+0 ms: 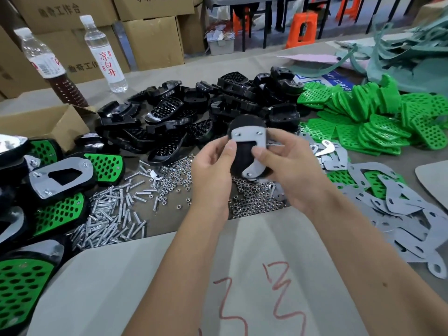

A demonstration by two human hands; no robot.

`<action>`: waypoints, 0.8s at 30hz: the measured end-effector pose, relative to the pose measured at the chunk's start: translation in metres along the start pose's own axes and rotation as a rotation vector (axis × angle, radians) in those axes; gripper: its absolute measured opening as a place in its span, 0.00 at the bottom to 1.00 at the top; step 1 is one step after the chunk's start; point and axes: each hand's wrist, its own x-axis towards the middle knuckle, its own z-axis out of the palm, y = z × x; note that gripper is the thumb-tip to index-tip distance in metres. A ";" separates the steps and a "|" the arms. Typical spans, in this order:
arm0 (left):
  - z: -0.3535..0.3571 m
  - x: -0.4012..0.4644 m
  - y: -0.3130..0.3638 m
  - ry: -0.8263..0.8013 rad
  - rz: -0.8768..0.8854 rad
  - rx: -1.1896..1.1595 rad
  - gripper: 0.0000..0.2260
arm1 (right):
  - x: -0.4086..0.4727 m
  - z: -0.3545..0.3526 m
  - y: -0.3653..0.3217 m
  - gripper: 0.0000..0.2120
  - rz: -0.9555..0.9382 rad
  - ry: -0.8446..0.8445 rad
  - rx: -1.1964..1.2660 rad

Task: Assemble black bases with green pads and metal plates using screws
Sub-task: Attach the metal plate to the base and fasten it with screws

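Both hands hold one black base (243,155) up above the table, its underside toward me, with a metal plate (249,139) lying on it. My left hand (213,170) grips the base's left edge, thumb by the plate's corner. My right hand (288,163) grips the right side, thumb pressing the plate's inner edge. Two screw ends show in the plate's upper holes. Loose screws (114,214) and nuts (254,197) lie on the table below. More black bases (194,112) are piled behind, green pads (378,117) at the right, metal plates (402,214) at the near right.
Finished assemblies (60,180) with green pads and plates are stacked at the left. Two bottles (104,52) and a small open cardboard box (43,124) stand at the far left, cardboard cartons behind. A grey sheet (169,275) with red marks covers the near table.
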 end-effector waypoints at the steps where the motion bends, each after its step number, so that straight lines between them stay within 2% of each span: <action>1: 0.005 0.003 -0.001 0.016 0.084 0.160 0.08 | 0.002 -0.007 -0.002 0.12 -0.030 0.090 0.027; 3: 0.015 0.009 -0.006 -0.045 0.320 0.598 0.09 | 0.005 -0.027 -0.005 0.10 -0.084 0.301 0.095; 5: 0.030 0.014 -0.011 -0.229 0.513 0.990 0.18 | 0.008 -0.047 -0.005 0.08 -0.132 0.510 0.096; 7: 0.048 0.022 -0.016 -0.448 0.605 1.274 0.29 | 0.010 -0.059 -0.002 0.07 -0.145 0.671 0.076; 9: 0.064 0.032 -0.017 -0.588 0.597 1.460 0.32 | 0.011 -0.062 0.001 0.07 -0.153 0.762 0.102; 14: 0.072 0.051 -0.010 -0.520 0.634 1.545 0.11 | 0.014 -0.059 0.002 0.10 -0.122 0.767 0.095; 16: 0.067 0.053 -0.008 -0.513 0.650 1.566 0.05 | 0.016 -0.056 0.003 0.08 -0.121 0.760 0.091; 20: 0.049 0.048 -0.008 -0.354 0.705 1.556 0.10 | 0.016 -0.051 0.001 0.06 -0.128 0.724 0.117; 24: 0.023 0.041 0.007 -0.091 0.700 1.234 0.09 | 0.014 -0.044 -0.002 0.08 -0.106 0.671 0.090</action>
